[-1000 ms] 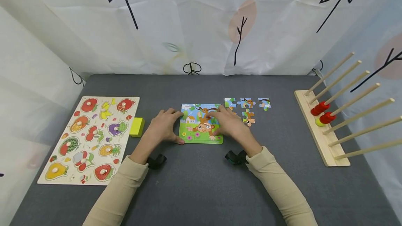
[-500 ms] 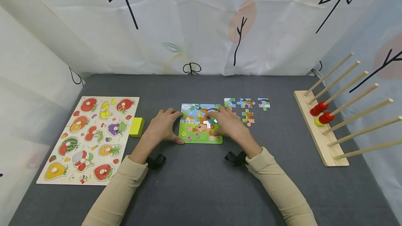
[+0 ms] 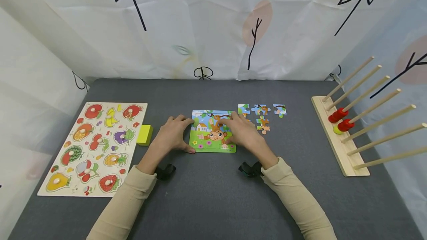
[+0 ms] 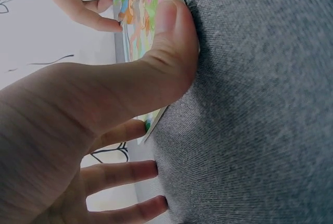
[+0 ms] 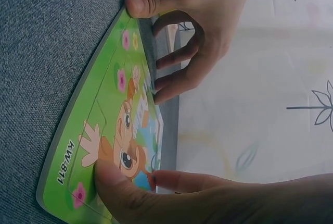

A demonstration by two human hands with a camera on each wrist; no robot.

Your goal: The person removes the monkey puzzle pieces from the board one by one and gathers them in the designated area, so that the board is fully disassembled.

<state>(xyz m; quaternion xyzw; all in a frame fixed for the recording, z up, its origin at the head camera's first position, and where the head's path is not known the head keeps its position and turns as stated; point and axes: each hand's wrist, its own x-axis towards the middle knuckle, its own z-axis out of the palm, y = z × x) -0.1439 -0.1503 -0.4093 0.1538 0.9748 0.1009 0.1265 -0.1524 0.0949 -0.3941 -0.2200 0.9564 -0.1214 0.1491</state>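
In the head view a monkey jigsaw puzzle board (image 3: 213, 145) lies flat on the grey table, with a house and flowers in its picture. My left hand (image 3: 171, 134) is at its left side, thumb touching the near corner and forefinger farther up that edge. Other left fingertips (image 4: 148, 169) reach the tabletop beside the board. Over the right part is my right hand (image 3: 243, 130), its thumb (image 5: 112, 177) pressing on the picture beside the monkey's face and its forefinger touching farther back. The palm and fingers hide the upper right of the board.
Several loose puzzle pieces (image 3: 261, 110) lie right of the board, one partly behind my right hand. A fruit puzzle board (image 3: 100, 151) and a yellow block (image 3: 145, 135) are at left. On the right stands a wooden peg rack (image 3: 340, 140) with red and yellow beads (image 3: 346, 125).
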